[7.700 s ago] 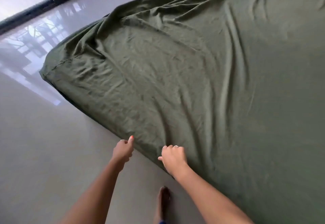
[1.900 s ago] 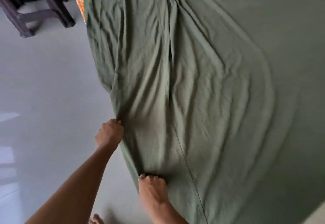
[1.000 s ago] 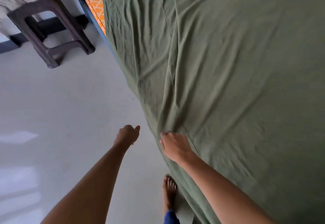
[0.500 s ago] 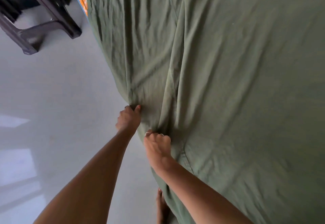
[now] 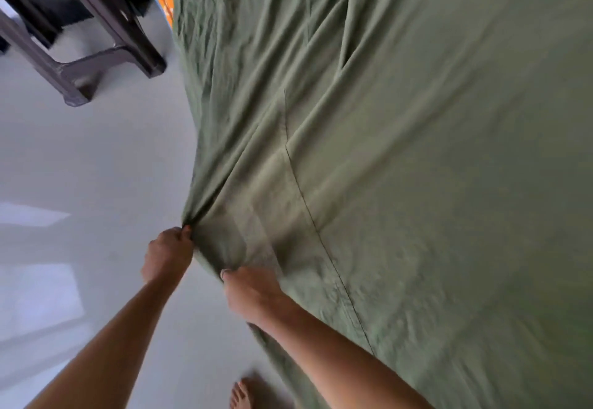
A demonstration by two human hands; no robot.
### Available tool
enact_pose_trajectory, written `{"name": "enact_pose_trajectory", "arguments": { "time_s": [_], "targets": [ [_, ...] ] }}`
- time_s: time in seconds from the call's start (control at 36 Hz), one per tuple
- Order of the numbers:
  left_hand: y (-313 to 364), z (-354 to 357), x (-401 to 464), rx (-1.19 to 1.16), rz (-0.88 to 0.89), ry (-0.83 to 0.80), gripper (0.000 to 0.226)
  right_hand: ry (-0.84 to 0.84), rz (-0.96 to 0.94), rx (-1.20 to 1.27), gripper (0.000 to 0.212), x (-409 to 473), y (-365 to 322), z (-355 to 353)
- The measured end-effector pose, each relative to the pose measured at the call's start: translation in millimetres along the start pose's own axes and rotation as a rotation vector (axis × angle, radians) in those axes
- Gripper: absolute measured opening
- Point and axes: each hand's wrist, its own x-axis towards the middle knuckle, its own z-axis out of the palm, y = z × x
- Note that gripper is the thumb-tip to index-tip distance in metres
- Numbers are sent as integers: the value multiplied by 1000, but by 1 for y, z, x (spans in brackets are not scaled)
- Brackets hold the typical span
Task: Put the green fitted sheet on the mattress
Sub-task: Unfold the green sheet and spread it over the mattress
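Both hands have dropped lower along the green fitted sheet; left hand and right hand fingers clamped on its edge.

My left hand and right hand pinch the green sheet edge — stool beyond.

Since half a second ago, left hand and right hand have drawn the sheet edge toward 7 o'clock, spreading apart.
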Motion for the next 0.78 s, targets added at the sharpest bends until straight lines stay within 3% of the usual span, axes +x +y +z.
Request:
{"name": "enact_pose_trajectory", "arguments": {
  "time_s": [0.11, 0.22, 0.44, 0.53, 0.61, 0.69, 0.78],
  "targets": [
    [12, -7, 31, 52, 32, -105, 51, 16, 18, -6, 24, 6, 23, -23],
    [54, -28, 64, 54, 39, -96, 62, 139, 52, -38, 27, 29, 42, -60],
    [166, -69, 136, -31, 199, -6, 59, 381, 194, 27, 32, 115, 48, -114],
    [193, -76, 160, -60, 246, -2, 61, 328, 308, 30, 56, 151, 42, -123],
    [217, -87, 184, -48, 261, -11, 65, 284, 403, 14, 65, 186, 33, -138],
    [236, -96, 207, 11, 247, -39, 63, 232, 498, 6, 64, 215, 24, -152],
    [249, -103, 228, 130, 261, -61, 56, 175, 561, -50, 49, 239, 20, -157]
  ]
}}
